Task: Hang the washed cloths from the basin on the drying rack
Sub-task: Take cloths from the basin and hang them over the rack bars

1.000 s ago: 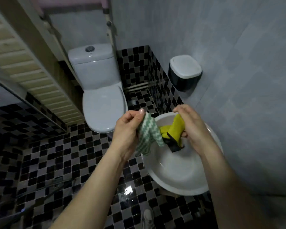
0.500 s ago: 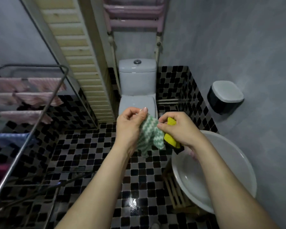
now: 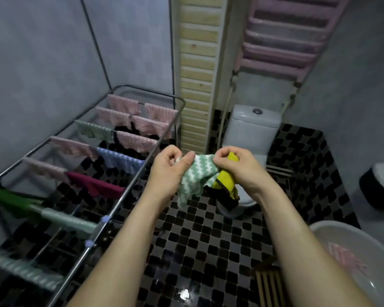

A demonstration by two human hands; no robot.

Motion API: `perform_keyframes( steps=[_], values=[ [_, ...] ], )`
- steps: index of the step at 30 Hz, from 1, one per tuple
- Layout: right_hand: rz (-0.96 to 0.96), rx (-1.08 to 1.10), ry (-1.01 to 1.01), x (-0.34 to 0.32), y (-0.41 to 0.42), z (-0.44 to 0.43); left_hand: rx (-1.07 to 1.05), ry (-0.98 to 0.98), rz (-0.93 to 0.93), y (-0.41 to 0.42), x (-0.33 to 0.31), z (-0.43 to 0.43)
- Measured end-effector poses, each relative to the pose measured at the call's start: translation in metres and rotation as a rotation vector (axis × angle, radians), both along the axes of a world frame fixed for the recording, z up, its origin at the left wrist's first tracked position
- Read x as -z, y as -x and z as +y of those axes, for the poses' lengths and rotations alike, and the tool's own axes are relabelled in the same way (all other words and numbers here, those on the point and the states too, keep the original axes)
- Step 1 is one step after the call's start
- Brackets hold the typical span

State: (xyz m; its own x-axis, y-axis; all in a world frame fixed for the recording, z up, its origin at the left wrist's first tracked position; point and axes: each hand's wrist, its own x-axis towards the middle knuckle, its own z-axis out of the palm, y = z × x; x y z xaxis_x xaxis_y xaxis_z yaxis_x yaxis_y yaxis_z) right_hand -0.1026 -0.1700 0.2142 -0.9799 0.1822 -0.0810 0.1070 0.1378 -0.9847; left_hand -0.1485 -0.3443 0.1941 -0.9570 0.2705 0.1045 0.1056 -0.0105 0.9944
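Cloth, green with white zigzag (image 3: 196, 177), held at chest height between both hands over the tiled floor (image 3: 208, 247), just right of the drying rack (image 3: 129, 189). Left hand (image 3: 167, 171): thumb and forefinger pinching the cloth's upper left corner. Right hand (image 3: 239, 169): fingertips pinching the upper right corner, remaining fingers curled around a second item, a yellow cloth with black trim (image 3: 227, 185), which hangs bunched below the palm. Rack: most rails occupied by pink, green, blue, maroon and pale mint cloths; bare rail appears to remain toward the near end, though blur makes this uncertain. Basin (image 3: 364, 271): at lower right, well apart from the hands, one pinkish cloth (image 3: 344, 258) left inside. Step in hand, by judgement: spreading the green cloth flat before hanging. Next move likely calls for keeping the top edge taut, carrying it left to a free rail and draping it evenly, while the yellow cloth stays secured in the right hand for its own turn.
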Motion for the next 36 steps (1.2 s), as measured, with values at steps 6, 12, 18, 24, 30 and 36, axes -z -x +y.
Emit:
perform_keyframes(
  steps=[6, 12, 18, 24, 30, 36],
  values=[
    [-0.085, -0.076, 0.381, -0.008, 0.037, -0.093, -0.202, -0.177, -0.118, 0.008, -0.014, -0.097],
    [-0.343, -0.138, 0.748, -0.014, 0.054, -0.174, -0.274, -0.21, -0.082, -0.008, -0.029, -0.177],
    [-0.412, -0.157, 0.993, -0.021, 0.069, -0.234, -0.431, -0.343, -0.019, -0.026, -0.043, -0.228],
    [-0.47, -0.313, 1.05, -0.029, 0.073, -0.28, -0.575, -0.272, 0.109, -0.044, -0.046, -0.259],
    [-0.452, -0.596, 1.052, -0.029, 0.078, -0.312, -0.64, 0.243, 0.198, -0.056, -0.046, -0.262],
    [-0.378, -0.765, 0.844, -0.017, 0.084, -0.324, -0.903, 0.503, 0.133, -0.065, -0.035, -0.266]
  ],
)
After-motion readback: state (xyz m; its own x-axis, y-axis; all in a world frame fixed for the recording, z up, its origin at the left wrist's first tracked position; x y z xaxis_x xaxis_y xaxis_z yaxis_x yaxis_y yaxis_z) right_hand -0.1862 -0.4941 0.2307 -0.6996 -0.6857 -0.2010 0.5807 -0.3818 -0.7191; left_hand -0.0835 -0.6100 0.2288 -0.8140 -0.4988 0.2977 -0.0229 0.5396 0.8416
